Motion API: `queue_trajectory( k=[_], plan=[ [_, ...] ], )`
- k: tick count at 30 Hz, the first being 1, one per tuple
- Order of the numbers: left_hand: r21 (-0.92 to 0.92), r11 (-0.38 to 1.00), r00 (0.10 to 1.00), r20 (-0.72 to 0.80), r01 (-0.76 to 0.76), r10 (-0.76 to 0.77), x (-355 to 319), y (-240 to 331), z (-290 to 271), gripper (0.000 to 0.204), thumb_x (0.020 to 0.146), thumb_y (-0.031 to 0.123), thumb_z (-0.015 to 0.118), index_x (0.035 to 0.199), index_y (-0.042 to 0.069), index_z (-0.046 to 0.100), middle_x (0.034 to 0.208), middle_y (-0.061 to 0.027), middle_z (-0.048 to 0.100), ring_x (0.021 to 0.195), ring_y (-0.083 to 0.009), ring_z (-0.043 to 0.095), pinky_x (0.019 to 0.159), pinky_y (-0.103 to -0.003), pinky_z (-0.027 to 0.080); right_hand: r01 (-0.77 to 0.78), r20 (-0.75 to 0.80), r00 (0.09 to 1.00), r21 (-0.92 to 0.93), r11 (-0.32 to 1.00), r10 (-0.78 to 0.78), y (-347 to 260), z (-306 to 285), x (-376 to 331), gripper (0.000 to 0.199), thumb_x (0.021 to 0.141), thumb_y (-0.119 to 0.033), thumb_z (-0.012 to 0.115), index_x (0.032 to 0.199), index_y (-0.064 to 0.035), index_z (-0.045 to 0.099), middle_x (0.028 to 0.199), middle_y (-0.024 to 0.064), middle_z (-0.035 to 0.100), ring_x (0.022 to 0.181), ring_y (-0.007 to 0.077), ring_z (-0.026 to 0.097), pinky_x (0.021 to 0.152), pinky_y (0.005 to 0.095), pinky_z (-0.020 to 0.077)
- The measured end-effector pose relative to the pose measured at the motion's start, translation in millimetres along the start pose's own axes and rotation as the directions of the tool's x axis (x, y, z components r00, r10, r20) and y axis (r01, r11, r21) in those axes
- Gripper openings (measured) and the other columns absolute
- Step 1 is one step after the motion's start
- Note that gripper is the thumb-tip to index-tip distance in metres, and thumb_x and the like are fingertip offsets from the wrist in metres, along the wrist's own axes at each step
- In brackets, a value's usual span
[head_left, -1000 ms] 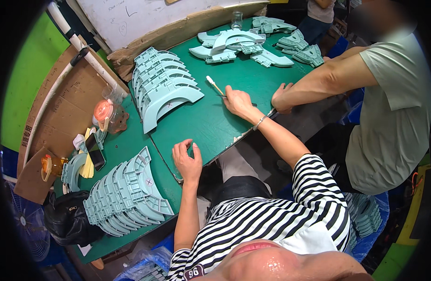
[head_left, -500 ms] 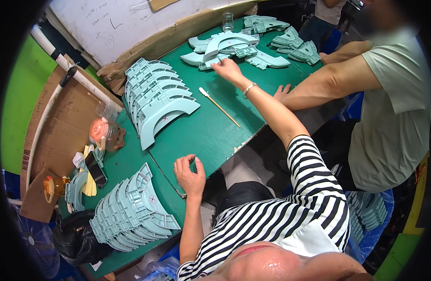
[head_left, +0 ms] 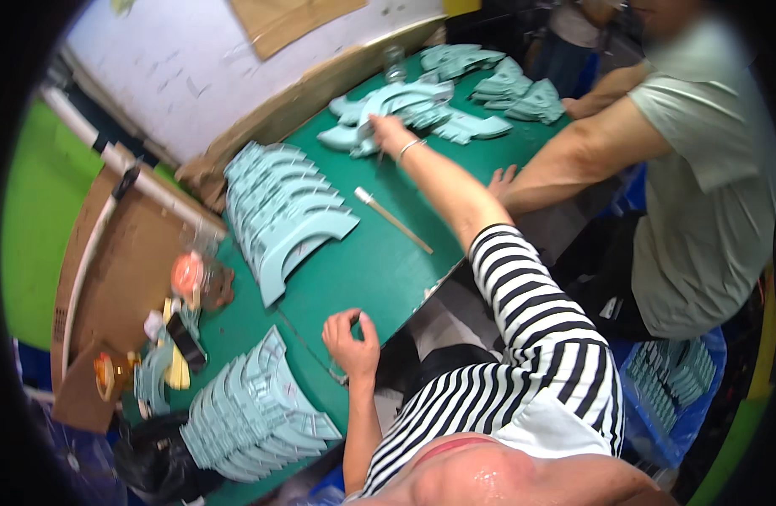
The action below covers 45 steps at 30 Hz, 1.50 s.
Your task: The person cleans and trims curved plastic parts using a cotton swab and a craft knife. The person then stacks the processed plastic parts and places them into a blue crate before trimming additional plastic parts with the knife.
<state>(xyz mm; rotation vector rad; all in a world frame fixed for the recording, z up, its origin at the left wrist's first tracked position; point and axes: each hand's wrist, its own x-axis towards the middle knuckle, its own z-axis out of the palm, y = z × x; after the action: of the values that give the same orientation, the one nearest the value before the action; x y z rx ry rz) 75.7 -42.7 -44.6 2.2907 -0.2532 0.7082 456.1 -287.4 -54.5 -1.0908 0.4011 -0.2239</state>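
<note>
Black and creased, a bag (head_left: 156, 460) sits right beside the near row (head_left: 253, 405) of overlapping pale teal curved parts; a knock to it could skew that end. Behind, a phone (head_left: 186, 339) lies near an orange-lidded jar (head_left: 204, 280), which might tip if bumped. The far row (head_left: 282, 215) overlaps piece on piece, so one nudged part could set others sliding. Holding nothing, the left hand (head_left: 352, 344) has its fingers loosely curled near the edge of the green table (head_left: 375, 274). Beyond it, a white-tipped stick (head_left: 394, 222) lies loose; being slim, it could roll. The right hand (head_left: 390, 135) reaches onto the jumbled pile (head_left: 415, 103) at the table's far side; whether its fingers grip a part, I cannot tell. Because these pieces overlap, lifting one could drag its neighbours. Rightmost, a co-worker's hand (head_left: 503, 179) is near the right forearm, so they might collide.
</note>
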Motion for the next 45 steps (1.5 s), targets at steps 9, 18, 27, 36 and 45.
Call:
queue_trajectory(
  k=[9,18,27,36,45],
  plan=[
    [0.017,1.000,1.000,-0.004,0.015,-0.015,-10.7,-9.1,-1.9,0.010,0.074,0.013,0.058,0.080,0.005,0.056,0.078,-0.0071,0.054,0.076,-0.0245,0.051,0.071,-0.036,0.038,0.461,0.411,0.866,-0.432,0.775,-0.286,-33.7,2.7,-148.4,0.031,0.075,-0.023,0.066,0.093,-0.0001,0.055,0.082,0.0061,0.058,0.074,0.0133,0.053,0.065,0.0285,0.0436],
    [-0.105,0.994,0.962,-0.270,0.018,-0.046,-5.7,-8.9,-26.2,0.065,0.076,0.014,0.065,0.127,-0.003,0.028,0.119,-0.0203,0.034,0.110,-0.0316,0.038,0.092,-0.041,0.035,0.048,0.766,0.532,-0.452,0.891,0.360,-84.2,-63.0,-324.1,0.027,0.090,-0.031,0.051,0.100,-0.0063,0.058,0.060,-0.0097,0.034,0.047,0.0010,0.026,0.041,0.0194,0.0180],
    [0.079,0.905,0.841,0.411,-0.417,0.351,8.4,55.3,-140.0,0.054,0.062,0.006,0.063,0.115,0.004,0.053,0.113,-0.0135,0.054,0.112,-0.0316,0.047,0.101,-0.047,0.027,-0.033,0.768,0.143,-0.627,0.778,0.624,-84.0,-93.4,-360.4,0.033,0.085,-0.035,0.056,0.093,-0.0031,0.059,0.054,-0.0078,0.037,0.038,0.0014,0.026,0.034,0.0177,0.0170],
    [-0.658,0.542,0.777,0.106,0.522,-0.620,-69.3,-1.4,-153.6,0.044,0.079,0.001,0.060,0.121,-0.001,0.046,0.117,-0.0111,0.054,0.102,-0.0248,0.054,0.090,-0.037,0.041,0.241,0.817,0.208,-0.575,0.782,0.537,-52.4,-104.2,-380.6,0.035,0.092,-0.030,0.042,0.105,-0.0013,0.058,0.060,-0.0004,0.052,0.055,0.0084,0.044,0.056,0.0229,0.0383],
    [-0.881,-0.181,0.526,0.414,0.437,-0.743,-88.9,-14.7,-152.2,0.055,0.087,0.036,0.051,0.131,0.005,0.037,0.128,-0.0070,0.046,0.115,-0.0237,0.046,0.095,-0.042,0.036,0.436,0.567,-0.009,-0.739,0.513,0.824,-39.7,-119.7,-394.2,0.032,0.092,-0.019,0.036,0.104,0.0056,0.053,0.070,0.0085,0.059,0.058,0.0129,0.056,0.057,0.0256,0.0459]
  ],
)
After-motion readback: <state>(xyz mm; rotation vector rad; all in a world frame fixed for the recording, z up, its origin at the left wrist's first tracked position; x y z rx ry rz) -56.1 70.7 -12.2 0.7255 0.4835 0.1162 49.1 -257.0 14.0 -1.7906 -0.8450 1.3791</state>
